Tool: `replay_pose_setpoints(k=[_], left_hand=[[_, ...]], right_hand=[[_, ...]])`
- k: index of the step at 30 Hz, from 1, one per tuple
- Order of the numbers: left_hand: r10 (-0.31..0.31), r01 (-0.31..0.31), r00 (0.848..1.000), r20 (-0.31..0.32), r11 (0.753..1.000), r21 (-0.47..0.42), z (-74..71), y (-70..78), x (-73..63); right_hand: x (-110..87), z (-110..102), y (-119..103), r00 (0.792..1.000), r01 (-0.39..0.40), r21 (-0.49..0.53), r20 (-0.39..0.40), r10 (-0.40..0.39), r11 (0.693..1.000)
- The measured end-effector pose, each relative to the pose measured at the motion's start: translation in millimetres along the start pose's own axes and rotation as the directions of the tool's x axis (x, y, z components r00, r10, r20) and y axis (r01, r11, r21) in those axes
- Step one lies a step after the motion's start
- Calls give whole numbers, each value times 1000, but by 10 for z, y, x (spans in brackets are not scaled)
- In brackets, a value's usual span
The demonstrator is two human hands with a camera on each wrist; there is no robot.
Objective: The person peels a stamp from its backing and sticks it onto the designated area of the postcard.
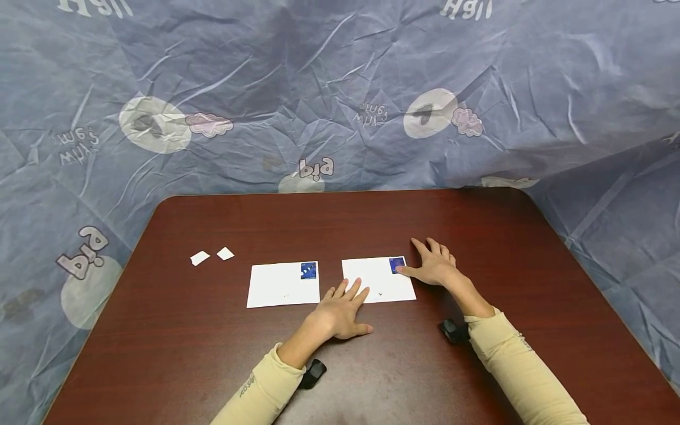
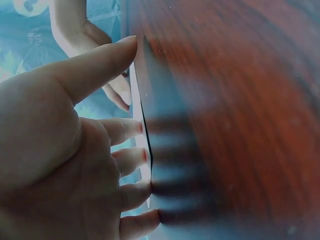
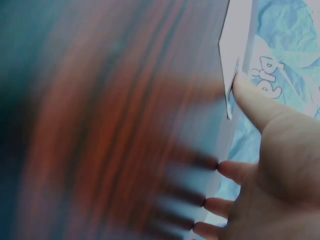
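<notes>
Two white envelopes lie flat on the table, each with a dark blue stamp in its upper right corner. My right thumb touches the stamp (image 1: 396, 264) of the right envelope (image 1: 372, 273), while the other fingers of the right hand (image 1: 437, 265) spread over the wood beyond its edge. Spread fingers of my left hand (image 1: 336, 313) rest on that envelope's lower left part and beside it; the left thumb points right over bare wood. To the left sits the other envelope (image 1: 273, 286) with its stamp (image 1: 308, 270), untouched by either hand.
Two small white paper pieces, one (image 1: 199, 258) and another (image 1: 225, 253), lie at the table's left. The reddish-brown table (image 1: 319, 224) has rounded far corners. A crumpled grey-blue printed sheet (image 1: 319, 94) hangs behind it.
</notes>
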State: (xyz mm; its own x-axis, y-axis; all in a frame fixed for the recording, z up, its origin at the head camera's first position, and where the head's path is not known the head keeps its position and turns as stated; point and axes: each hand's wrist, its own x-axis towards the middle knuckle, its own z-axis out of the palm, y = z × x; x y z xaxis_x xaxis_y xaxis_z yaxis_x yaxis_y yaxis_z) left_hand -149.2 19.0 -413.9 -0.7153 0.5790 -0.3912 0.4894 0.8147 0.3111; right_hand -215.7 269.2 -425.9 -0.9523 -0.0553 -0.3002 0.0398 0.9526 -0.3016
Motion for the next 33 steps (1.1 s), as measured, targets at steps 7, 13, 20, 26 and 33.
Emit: replay_pose_setpoints(k=[7, 13, 20, 26, 33], left_hand=[[9, -8, 1000, 4, 1000, -17, -22, -5, -17], [9, -9, 1000, 4, 1000, -18, -15, -18, -30], [9, -9, 1000, 0, 1000, 2, 4, -11, -23], [1, -1, 1000, -3, 1000, 22, 2, -10, -20], [13, -13, 1000, -13, 1000, 8, 7, -4, -27]], right_hand=[[-2, -21, 1, 999, 14, 30, -34, -13, 999], [60, 0, -13, 997, -21, 35, -70, 24, 999], [48, -3, 28, 999, -10, 1, -52, 10, 1000], [10, -12, 91, 998, 58, 9, -27, -58, 998], [23, -12, 105, 996, 45, 50, -74, -42, 998]])
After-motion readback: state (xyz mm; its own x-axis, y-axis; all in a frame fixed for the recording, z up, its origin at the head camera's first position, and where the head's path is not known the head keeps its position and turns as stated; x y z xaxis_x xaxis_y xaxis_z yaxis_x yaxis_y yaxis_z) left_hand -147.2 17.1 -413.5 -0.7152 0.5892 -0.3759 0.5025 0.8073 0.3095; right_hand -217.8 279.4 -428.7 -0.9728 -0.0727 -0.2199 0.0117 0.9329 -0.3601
